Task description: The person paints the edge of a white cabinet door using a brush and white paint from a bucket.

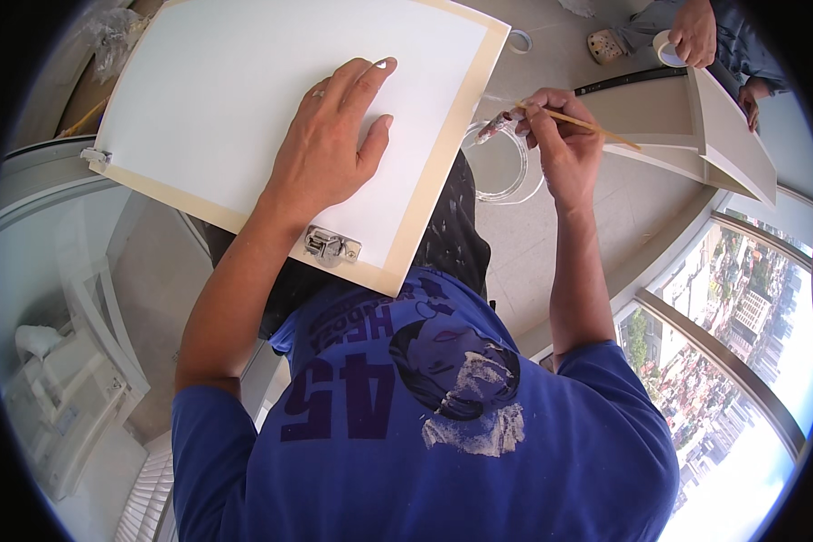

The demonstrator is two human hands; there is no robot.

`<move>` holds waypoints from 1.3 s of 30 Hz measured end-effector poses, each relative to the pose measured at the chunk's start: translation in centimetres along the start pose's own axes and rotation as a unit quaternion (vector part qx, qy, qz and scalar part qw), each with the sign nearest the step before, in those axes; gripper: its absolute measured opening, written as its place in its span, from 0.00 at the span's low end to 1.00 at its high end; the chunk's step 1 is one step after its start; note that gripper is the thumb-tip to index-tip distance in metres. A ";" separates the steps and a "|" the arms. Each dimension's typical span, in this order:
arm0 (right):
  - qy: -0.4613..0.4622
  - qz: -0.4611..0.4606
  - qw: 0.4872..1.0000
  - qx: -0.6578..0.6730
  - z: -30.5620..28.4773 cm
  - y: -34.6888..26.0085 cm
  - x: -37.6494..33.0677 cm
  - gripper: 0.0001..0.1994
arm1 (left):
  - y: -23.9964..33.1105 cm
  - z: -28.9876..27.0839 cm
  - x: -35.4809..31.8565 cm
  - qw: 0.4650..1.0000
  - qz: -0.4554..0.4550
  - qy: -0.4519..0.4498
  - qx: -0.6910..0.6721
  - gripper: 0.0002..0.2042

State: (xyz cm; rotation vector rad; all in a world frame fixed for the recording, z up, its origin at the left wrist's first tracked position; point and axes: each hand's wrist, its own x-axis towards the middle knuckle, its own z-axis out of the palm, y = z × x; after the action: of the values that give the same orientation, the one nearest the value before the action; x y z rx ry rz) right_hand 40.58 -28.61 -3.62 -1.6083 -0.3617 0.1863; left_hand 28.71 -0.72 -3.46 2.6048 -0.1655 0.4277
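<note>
A white flat panel (217,99), edged with beige masking tape, lies tilted across my lap. Metal hinges (331,245) are fixed near its close edge and at its far left corner. My left hand (334,135) rests open on the panel's white face, thumb spread, with a whitish spot on one fingertip. Off the panel's right edge, my right hand (565,149) pinches a thin wooden-handled paintbrush (596,132). Its paint-smeared head points left, above a round white tub (501,194) on the floor. The tub's contents are partly hidden.
At the upper right another person's hand (693,34) holds a tape roll (668,50) above a cream cabinet piece (641,113). A smaller tape roll (519,41) lies on the floor. Large windows (723,316) line the right side; a glass panel (63,226) stands left.
</note>
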 end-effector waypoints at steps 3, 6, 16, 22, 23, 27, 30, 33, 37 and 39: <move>-0.019 -0.003 1.000 -0.001 0.1 -0.1 -0.4 0.05 | -0.1 0.2 0.0 1.000 0.001 0.003 0.007 0.29; -0.023 0.007 1.000 -0.009 0.1 -0.3 -0.6 0.05 | 0.0 0.2 -0.1 1.000 0.002 0.004 0.013 0.29; 0.022 -0.010 1.000 -0.018 0.0 0.6 0.8 0.06 | 0.0 0.2 -0.1 1.000 0.002 0.005 0.018 0.29; 0.011 -0.020 0.999 -0.023 0.1 0.5 0.6 0.06 | 0.1 0.1 0.0 1.000 0.000 0.000 0.013 0.29; 0.006 -0.017 1.000 -0.017 0.1 0.4 0.5 0.06 | 0.1 0.1 0.0 1.000 -0.001 0.000 0.013 0.29; -0.004 0.000 1.000 -0.021 0.1 -0.2 0.3 0.06 | 0.1 0.2 0.0 1.000 -0.001 0.002 0.015 0.29; 0.009 0.001 1.000 -0.025 0.2 -0.2 0.6 0.06 | 0.0 0.1 0.0 1.000 -0.007 0.001 0.012 0.29; 0.023 -0.012 0.999 -0.035 0.2 0.3 1.0 0.06 | 0.0 0.2 0.0 1.000 -0.004 0.002 0.011 0.29; 0.044 -0.034 0.998 -0.044 0.3 0.7 1.3 0.06 | 0.0 0.2 0.0 1.000 -0.001 0.001 0.012 0.29; 0.042 -0.036 0.998 -0.042 0.4 0.7 1.3 0.05 | -0.1 0.2 0.0 1.000 0.001 0.001 0.011 0.29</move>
State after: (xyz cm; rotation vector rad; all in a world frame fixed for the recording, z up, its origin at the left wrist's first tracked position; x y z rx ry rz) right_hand 41.75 -27.85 -4.21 -1.6766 -0.3665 0.0499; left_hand 28.80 -0.74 -3.66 2.6267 -0.1630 0.4355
